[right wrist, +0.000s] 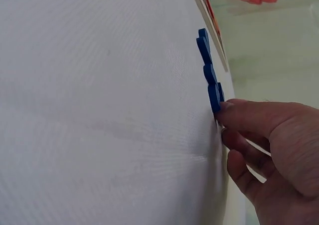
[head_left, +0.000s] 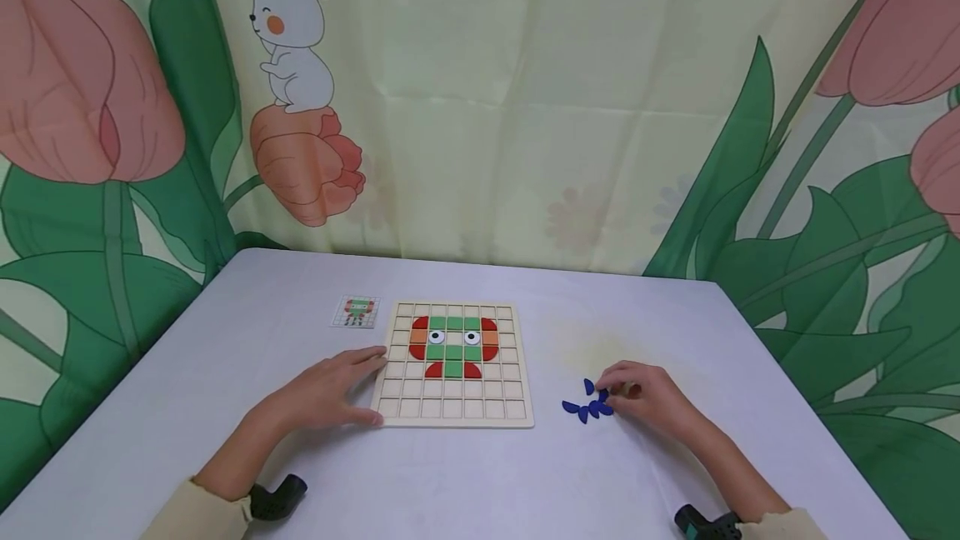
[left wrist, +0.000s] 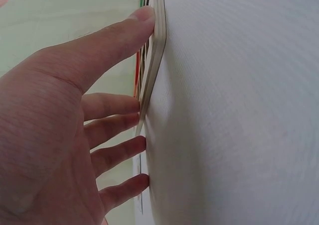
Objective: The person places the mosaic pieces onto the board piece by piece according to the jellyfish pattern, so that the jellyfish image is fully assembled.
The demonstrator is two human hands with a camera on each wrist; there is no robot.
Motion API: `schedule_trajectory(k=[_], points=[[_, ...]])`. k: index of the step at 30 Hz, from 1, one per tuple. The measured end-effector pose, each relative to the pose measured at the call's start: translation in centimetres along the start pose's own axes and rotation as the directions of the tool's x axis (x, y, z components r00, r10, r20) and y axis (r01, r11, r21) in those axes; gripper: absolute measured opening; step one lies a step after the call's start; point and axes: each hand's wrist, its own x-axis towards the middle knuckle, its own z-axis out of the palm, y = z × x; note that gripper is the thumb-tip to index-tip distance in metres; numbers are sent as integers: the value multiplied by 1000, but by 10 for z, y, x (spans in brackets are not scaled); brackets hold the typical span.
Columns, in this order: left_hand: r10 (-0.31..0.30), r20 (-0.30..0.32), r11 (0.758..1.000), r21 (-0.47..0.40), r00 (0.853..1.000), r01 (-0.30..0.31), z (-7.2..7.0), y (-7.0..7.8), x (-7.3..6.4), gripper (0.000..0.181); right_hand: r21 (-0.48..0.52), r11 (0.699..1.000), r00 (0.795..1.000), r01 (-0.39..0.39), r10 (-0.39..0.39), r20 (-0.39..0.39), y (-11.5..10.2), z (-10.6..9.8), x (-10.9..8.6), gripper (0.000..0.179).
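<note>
My left hand (head_left: 330,390) rests at the left edge of a square gridded board (head_left: 405,411), thumb and fingers spread. In the left wrist view the thumb's tip touches the board's rim (left wrist: 158,36). Red, green and orange tiles and two eye tiles (head_left: 437,337) form a face-like pattern in the board's upper half. On the right, my right hand (head_left: 648,394) has thumb and index finger around a small blue wedge-shaped piece (head_left: 603,396). Several similar blue pieces (head_left: 583,413) lie beside it. The right wrist view shows the thumb tip against a blue piece (right wrist: 214,98).
A small pattern card (head_left: 356,312) with a coloured figure lies just left of the board's top corner. White cloth covers the table (head_left: 480,482). Behind it hangs a curtain (head_left: 525,107) printed with tulips and a rabbit.
</note>
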Motion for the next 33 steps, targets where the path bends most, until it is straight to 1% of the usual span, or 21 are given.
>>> schedule_trajectory(k=[7,11,14,19,22,25,29,33], points=[[0,-5,1000,4,1000,0,1,1,1,89,17,1000,1000,20,-20,6,-3,1,-1,20],[2,-3,1000,5,1000,-2,1,2,2,89,22,1000,1000,8,-7,-8,-3,2,-1,18],[0,1,1000,9,1000,0,1,2,2,89,27,1000,999,10,-10,-34,-5,5,0,17],[-8,6,1000,13,1000,8,-1,3,1,89,51,998,996,46,-42,-85,-17,14,5,17],[-9,7,1000,11,1000,8,-1,3,0,89,51,997,994,64,-59,-90,-28,20,12,17],[-5,4,1000,13,1000,5,-1,2,-1,90,73,995,995,75,-69,-72,-39,26,18,15],[-2,-3,1000,14,1000,2,-1,1,-1,89,137,987,996,84,-83,-15,-54,34,26,13],[0,-5,1000,13,1000,0,-2,2,-1,89,165,983,996,83,-87,19,-69,42,34,13]])
